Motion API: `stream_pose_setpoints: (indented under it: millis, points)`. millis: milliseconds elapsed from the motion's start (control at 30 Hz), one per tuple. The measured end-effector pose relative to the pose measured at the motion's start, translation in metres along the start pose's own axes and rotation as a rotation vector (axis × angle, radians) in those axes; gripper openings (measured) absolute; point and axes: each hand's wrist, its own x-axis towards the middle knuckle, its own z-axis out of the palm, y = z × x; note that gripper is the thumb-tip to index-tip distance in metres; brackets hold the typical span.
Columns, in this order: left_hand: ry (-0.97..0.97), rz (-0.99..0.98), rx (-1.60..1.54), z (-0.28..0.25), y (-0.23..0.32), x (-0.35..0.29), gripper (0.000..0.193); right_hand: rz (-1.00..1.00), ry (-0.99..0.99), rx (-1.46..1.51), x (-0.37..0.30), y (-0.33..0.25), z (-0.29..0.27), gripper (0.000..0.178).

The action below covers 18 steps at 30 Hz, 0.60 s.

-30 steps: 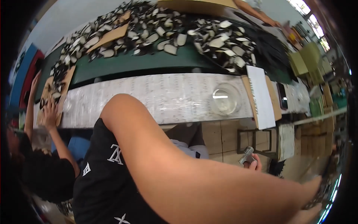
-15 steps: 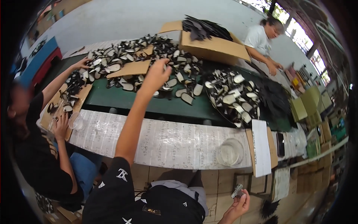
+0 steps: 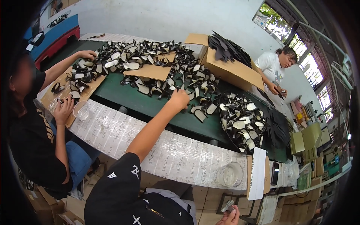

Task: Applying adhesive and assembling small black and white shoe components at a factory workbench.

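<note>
Out over the green work surface [image 3: 123, 93], my left hand [image 3: 179, 100] is closed at the near edge of a heap of black shoe parts with pale oval faces [image 3: 146, 60]. A thin shoe part [image 3: 183, 84] sticks up at its fingertips; the rest of what they grip is hidden. Low in the view, my right hand [image 3: 230, 216] pinches a small shiny grey piece [image 3: 227, 206], whose exact kind I cannot make out. To the right of my left hand lies a second heap of similar shoe parts [image 3: 242, 123].
A round clear tub [image 3: 230, 174] and a white card [image 3: 257, 174] are on the wrapped near ledge [image 3: 168, 161]. Behind stands a cardboard box [image 3: 228, 71] with black sheets. A co-worker [image 3: 37, 150] handles parts at left; another [image 3: 273, 69] works at far right.
My left hand has come down and nearer from above the heap, its fingers now closed. My right hand still has the grey piece, lower in view. The whole view has shifted and tilted.
</note>
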Motion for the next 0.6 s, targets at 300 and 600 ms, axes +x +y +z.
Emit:
stream_pose_setpoints:
  millis: [300, 600]
  points:
    - [0.522, 1.258, -1.697, -0.178, 0.091, -0.167, 0.019, -0.022, 0.038, 0.027, -0.007, 0.012, -0.011, 0.028]
    - [0.531, 1.657, -1.772, -0.209, 0.100, -0.231, 0.008, -0.678, -0.299, -0.752, 0.001, 0.016, -0.017, 0.030]
